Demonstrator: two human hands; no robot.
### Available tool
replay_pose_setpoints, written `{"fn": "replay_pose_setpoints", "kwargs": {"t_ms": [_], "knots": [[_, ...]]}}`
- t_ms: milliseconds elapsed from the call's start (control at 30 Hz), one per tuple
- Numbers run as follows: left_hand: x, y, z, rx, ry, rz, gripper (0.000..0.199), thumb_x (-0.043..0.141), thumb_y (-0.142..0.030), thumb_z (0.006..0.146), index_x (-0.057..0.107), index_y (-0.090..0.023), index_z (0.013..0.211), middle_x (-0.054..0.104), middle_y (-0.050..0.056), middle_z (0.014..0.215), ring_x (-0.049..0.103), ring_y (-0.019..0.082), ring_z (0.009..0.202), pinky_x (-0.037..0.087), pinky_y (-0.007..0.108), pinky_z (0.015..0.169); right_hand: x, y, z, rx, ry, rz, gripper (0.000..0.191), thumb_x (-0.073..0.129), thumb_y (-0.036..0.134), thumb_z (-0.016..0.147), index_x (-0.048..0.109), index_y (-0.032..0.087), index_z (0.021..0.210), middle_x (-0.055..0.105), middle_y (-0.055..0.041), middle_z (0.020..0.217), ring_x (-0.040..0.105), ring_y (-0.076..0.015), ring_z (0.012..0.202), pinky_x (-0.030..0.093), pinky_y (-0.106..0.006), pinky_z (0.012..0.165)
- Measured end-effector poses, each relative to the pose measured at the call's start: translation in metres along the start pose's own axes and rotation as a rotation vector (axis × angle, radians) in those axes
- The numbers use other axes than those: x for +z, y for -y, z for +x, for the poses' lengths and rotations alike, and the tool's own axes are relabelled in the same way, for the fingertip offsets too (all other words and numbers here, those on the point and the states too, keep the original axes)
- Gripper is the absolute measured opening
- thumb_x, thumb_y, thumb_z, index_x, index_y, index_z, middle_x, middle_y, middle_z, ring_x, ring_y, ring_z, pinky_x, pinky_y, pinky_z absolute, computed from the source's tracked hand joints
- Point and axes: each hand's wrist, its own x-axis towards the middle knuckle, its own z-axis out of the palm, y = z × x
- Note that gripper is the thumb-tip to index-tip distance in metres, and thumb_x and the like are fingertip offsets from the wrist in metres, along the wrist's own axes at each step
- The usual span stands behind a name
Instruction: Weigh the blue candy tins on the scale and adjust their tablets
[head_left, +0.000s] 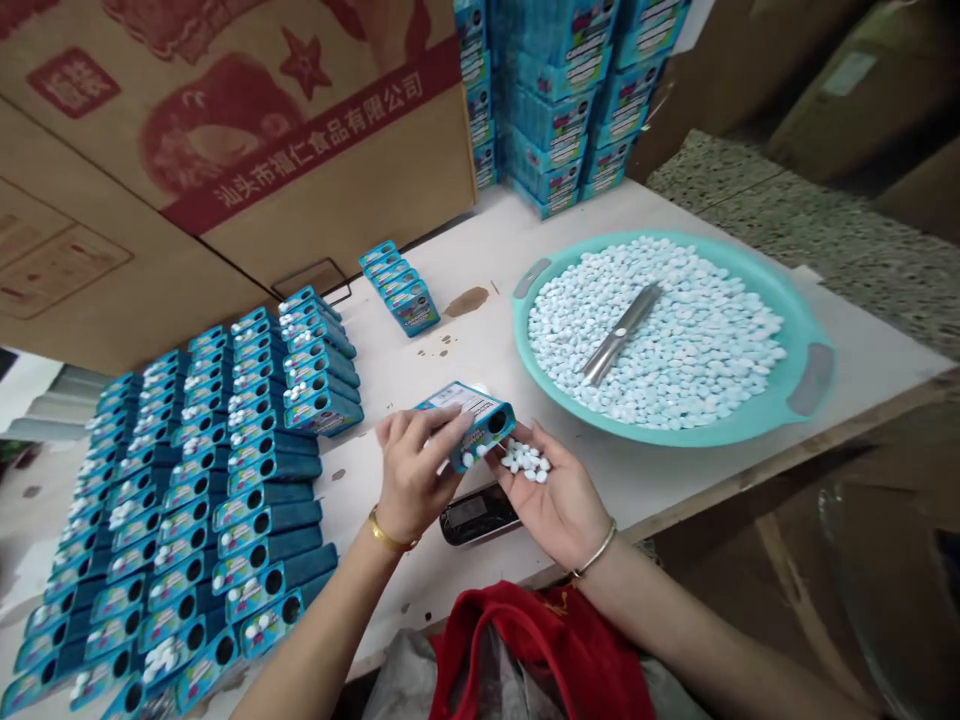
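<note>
A chunky gold bangle (387,533) circles the left wrist (401,512). The right wrist (585,540) wears a thin, pale metal bangle (598,548), and both forearms (315,625) are bare.

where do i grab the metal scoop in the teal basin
Take the metal scoop by its lower end, the one nearest you, coming down from above. It lies diagonally on top of the white mints in the teal basin, so its long, narrow body is exposed and your fingers can close around it without digging far into the pile.
</note>
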Motion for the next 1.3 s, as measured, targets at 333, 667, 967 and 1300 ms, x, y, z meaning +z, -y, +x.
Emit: {"fn": "replay_pose_setpoints", "kwargs": {"t_ms": [333,667,967,1300], "knots": [[-0.015,0.004,0.001,0.309,-0.117,0.318,0.043,0.062,-0.016,0.082,0.057,-0.039,0.119,0.069,0.000,0.102,0.056,0.019,0.091,0.030,0.037,0.082,0.029,0.002,0.006,0.112,0.047,0.105,0.017,0.049,0.015,0.086,0.066,0.015,0.086,0.072,-0.0033,0.079,0.068,-0.0145,0.079,0.057,-0.028,0.079],[0.004,0.005,-0.005,-0.193,-0.156,-0.158,0.037,0.065,-0.027,0.079,0.054,-0.027,0.114,0.061,0.005,0.102,0.056,0.020,0.092,0.041,0.037,0.081,0.015,0.010,0.009,0.018,0.020,0.043,0.016,0.050,0.011,0.083,0.066,0.012,0.083,0.072,-0.0081,0.086,0.068,-0.0146,0.086,0.054,-0.028,0.088],[0.041,0.027,-0.028,-0.448,-0.083,-0.505,0.042,0.066,-0.043,0.078,0.051,-0.020,0.110,0.061,0.007,0.104,0.059,0.019,0.097,0.048,0.035,0.086,-0.018,0.032,-0.003,0.033,0.010,-0.053,0.018,0.048,0.015,0.084,0.065,0.011,0.090,0.071,-0.0133,0.097,0.063,-0.0209,0.107,0.054,-0.033,0.091],[0.010,-0.025,-0.031,-0.088,-0.146,-0.158,0.052,0.065,-0.032,0.080,0.044,-0.021,0.126,0.057,0.010,0.111,0.055,0.021,0.100,0.047,0.036,0.084,-0.036,0.021,-0.024,0.161,-0.078,-0.100,0.024,0.043,0.019,0.089,0.066,0.012,0.092,0.072,-0.0121,0.098,0.064,-0.0194,0.105,0.054,-0.031,0.090]]}}
